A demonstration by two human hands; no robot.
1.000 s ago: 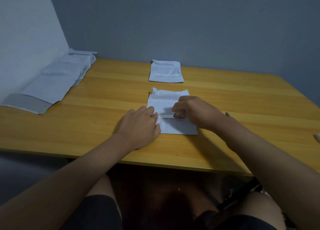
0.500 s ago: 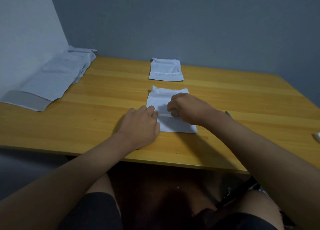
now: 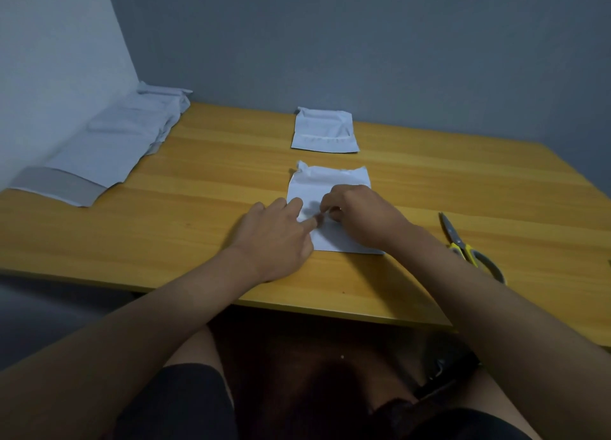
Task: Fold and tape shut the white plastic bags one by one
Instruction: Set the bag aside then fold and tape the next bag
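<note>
A folded white plastic bag (image 3: pixel 330 180) lies flat on the wooden table (image 3: pixel 185 214) in front of me. My left hand (image 3: pixel 274 234) rests at the bag's left edge, its fingers stretched out and the index fingertip pressing on the fold. My right hand (image 3: pixel 362 214) sits curled on the middle of the bag and grips a small tape roll (image 3: pixel 334 213), which it mostly hides. The two hands nearly touch. A second folded bag (image 3: pixel 324 132) with a strip across it lies farther back.
A stack of flat white bags (image 3: pixel 99 155) lies at the table's far left, against the wall. Yellow-handled scissors (image 3: pixel 463 244) lie to the right of my right forearm. The table's front edge runs just below my wrists.
My right hand has slid left across the bag with the tape roll until it meets my left hand. My left index finger has stretched out onto the fold.
</note>
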